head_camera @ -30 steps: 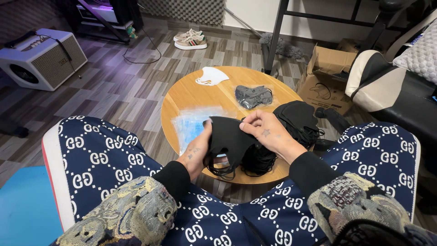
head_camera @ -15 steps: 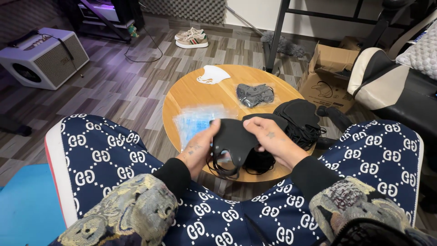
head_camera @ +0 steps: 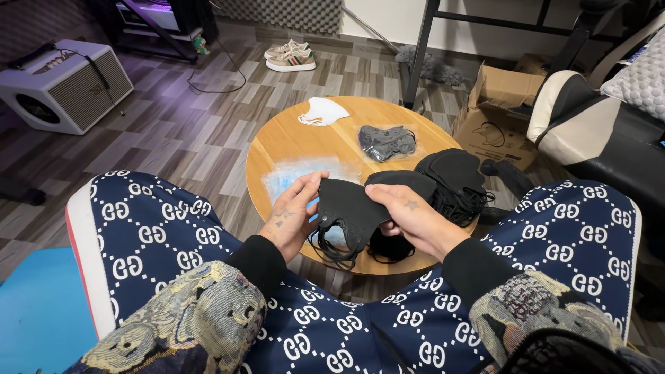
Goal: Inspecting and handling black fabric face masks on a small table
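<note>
Round wooden table (head_camera: 291,142) stands between the knees; over its near edge both hands pinch one black mask (head_camera: 346,208), left hand (head_camera: 291,218) closed on its left side, right hand (head_camera: 409,218) on its right; better keep the dangling loops untangled; black mask pile (head_camera: 454,180), clear packets (head_camera: 298,176), grey mask (head_camera: 386,142) crowd nearby.
</note>
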